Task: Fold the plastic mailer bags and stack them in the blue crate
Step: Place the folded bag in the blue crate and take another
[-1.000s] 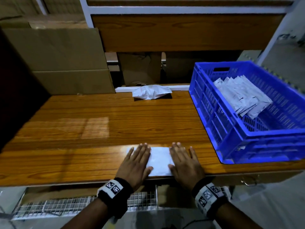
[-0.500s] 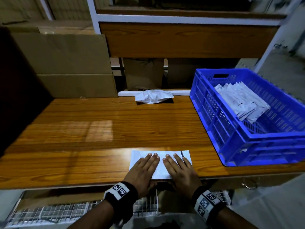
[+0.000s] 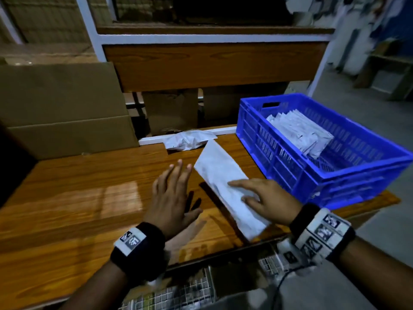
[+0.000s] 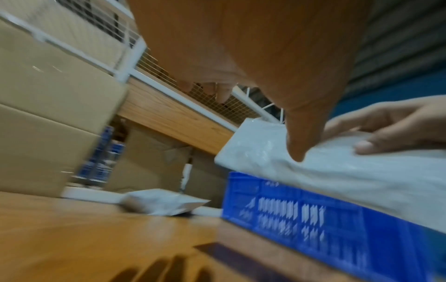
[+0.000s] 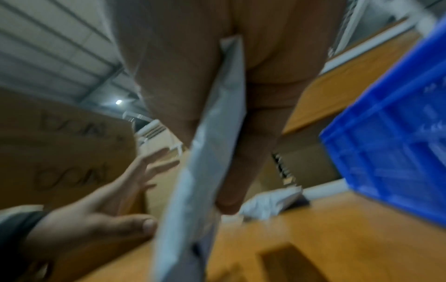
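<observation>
My right hand [image 3: 271,203] grips the folded mailer bag [image 3: 225,184] above the table [image 3: 73,193], left of the blue crate [image 3: 335,182], which holds stacked folded bags [image 3: 301,133]. My left hand [image 3: 172,198] hovers flat and holds nothing.

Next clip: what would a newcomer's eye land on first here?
First the bright blue crate at the table's right edge, with folded white mailers piled inside. Then the folded mailer lifted above the wooden table, held by the right hand, while the left hand hovers open beside it.
</observation>
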`<state>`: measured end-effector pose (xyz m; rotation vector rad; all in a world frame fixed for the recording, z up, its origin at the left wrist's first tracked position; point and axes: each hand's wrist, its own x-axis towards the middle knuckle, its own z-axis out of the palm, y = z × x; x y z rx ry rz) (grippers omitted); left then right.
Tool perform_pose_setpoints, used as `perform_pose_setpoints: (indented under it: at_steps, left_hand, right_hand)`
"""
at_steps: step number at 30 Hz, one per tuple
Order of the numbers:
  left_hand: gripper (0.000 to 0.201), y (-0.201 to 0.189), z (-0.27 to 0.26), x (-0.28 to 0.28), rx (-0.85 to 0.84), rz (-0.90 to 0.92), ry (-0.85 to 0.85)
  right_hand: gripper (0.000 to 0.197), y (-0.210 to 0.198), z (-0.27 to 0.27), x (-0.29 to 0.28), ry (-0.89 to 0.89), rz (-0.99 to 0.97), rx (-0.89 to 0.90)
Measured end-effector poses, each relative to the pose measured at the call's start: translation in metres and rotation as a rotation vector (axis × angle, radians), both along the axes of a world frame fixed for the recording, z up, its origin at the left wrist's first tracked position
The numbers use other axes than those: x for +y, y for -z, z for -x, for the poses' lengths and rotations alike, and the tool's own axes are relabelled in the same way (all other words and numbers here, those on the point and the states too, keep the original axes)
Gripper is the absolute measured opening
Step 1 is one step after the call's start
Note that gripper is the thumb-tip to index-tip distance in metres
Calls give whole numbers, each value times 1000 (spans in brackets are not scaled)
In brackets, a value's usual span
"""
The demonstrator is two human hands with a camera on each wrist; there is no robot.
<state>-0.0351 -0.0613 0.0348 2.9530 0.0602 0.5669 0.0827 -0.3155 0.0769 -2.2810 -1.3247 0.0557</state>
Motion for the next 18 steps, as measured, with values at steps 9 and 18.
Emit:
perform_pose_setpoints:
  at_steps: [9,18]
  left_hand:
    - [101,-37,-119,-69,50,78,45]
    - [116,-44,-258,-150,207,190,75]
  right_hand:
    - [99,-123,-118,-48,190,188,-6]
    - [108,-159,-324,-97,282,414,-91]
